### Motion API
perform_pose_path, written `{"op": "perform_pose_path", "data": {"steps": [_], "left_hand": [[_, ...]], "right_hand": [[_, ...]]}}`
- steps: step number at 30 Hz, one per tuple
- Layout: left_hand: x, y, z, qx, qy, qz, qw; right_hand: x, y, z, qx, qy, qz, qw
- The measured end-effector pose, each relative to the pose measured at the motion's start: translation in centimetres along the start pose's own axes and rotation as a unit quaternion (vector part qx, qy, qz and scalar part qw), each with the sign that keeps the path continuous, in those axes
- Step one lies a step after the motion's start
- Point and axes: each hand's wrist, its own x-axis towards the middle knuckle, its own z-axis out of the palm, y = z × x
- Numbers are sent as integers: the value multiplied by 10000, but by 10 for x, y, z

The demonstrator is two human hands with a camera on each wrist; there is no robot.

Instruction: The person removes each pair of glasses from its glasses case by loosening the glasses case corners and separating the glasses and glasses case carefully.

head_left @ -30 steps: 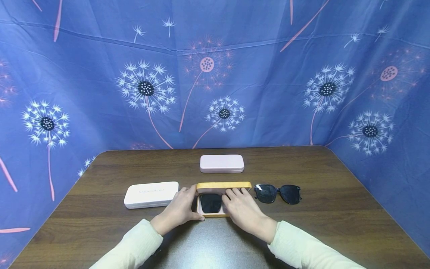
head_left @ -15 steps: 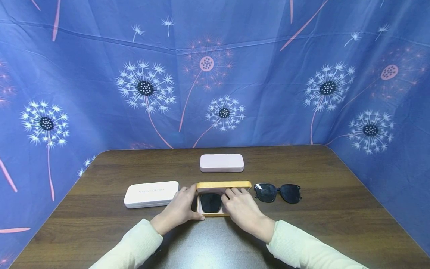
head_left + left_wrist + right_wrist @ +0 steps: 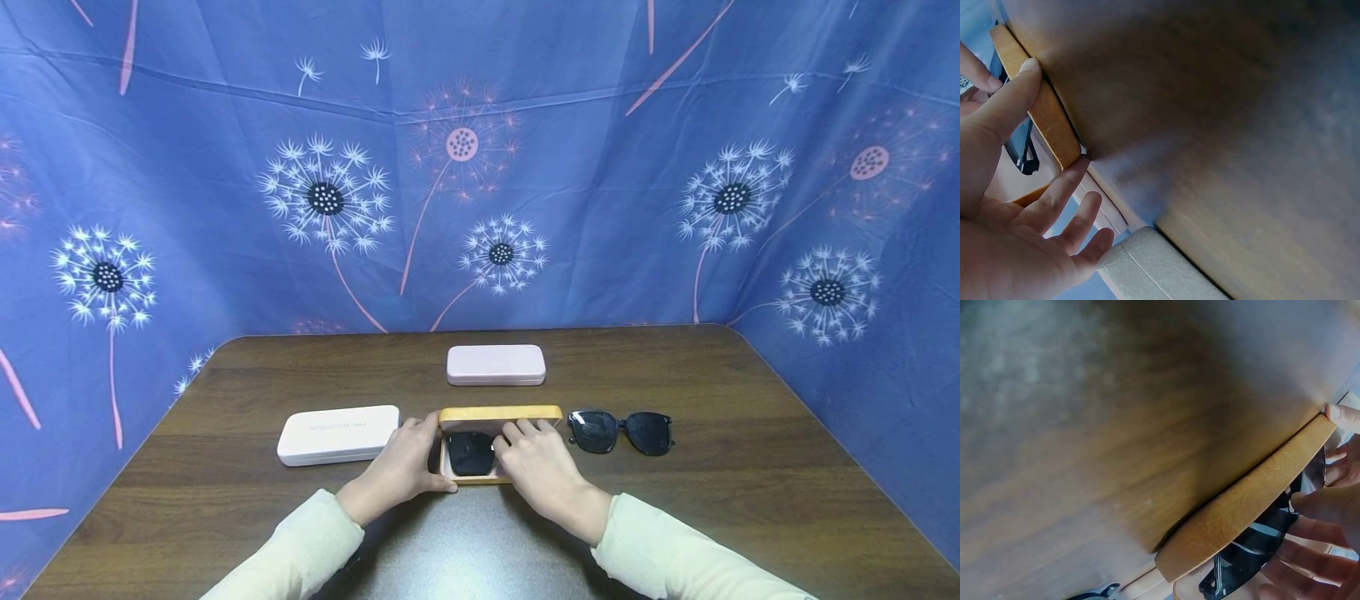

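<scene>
An orange-yellow glasses case (image 3: 501, 412) lies on the table with its lid raised and a pale lining inside. My left hand (image 3: 405, 462) grips its left end, thumb at the front wall and fingers toward the back corner. Dark sunglasses (image 3: 471, 454) sit lenses up in the case. Over the right half of them is my right hand (image 3: 543, 471), which hides the right lens in the head view. The right wrist view has my thumb (image 3: 1310, 503) at the middle of the black frame (image 3: 1250, 550), fingers on the far side, pinching it.
A white glasses case (image 3: 337, 435), closed, lies just left of my left hand. Behind the orange one is a closed pale pink case (image 3: 495, 365). A second pair of dark sunglasses (image 3: 621, 432) lies to the right. A blue dandelion-print cloth (image 3: 585, 208) hangs behind the table.
</scene>
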Motion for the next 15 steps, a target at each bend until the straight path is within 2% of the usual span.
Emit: {"op": "perform_pose_path", "data": {"steps": [15], "left_hand": [[-1,1,-1,-28,-42,-30,10000]], "right_hand": [[1,-4,-4,-20,-10,132,9999]]}}
